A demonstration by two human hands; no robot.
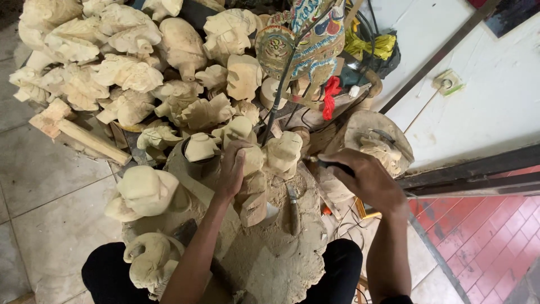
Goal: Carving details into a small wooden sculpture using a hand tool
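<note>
The carving (253, 188), a pale, rough-cut wooden figure, stands upright on the middle of the stump (270, 264), a round work block dusted with shavings. The left hand (233, 169) is clenched around its upper part, fingers wrapped over the top and side. The right hand (365, 180) is off the stump's right edge, closed around a dark-handled tool (332, 164) whose tip is hidden; the handle pokes out toward the carving.

A chisel (292, 205) lies flat on the stump just right of the carving, apart from both hands. At the stump's far edge sit a few small carved heads (284, 151), touching one another. A larger rounded blank (147, 192) rests against the stump's left edge, and another blank (149, 262) lies at its near left, beside the person's knee (107, 273).

Right of the stump's far edge stands a second, smaller block (371, 132) with a half-cut piece on it.

Beyond the far edge, a big heap (124, 67) of unfinished pale carvings covers the tiled floor (45, 186). A painted flat puppet (306, 39) on a dark rod leans over the heap's right side, with a red cloth (331, 95) below it.
</note>
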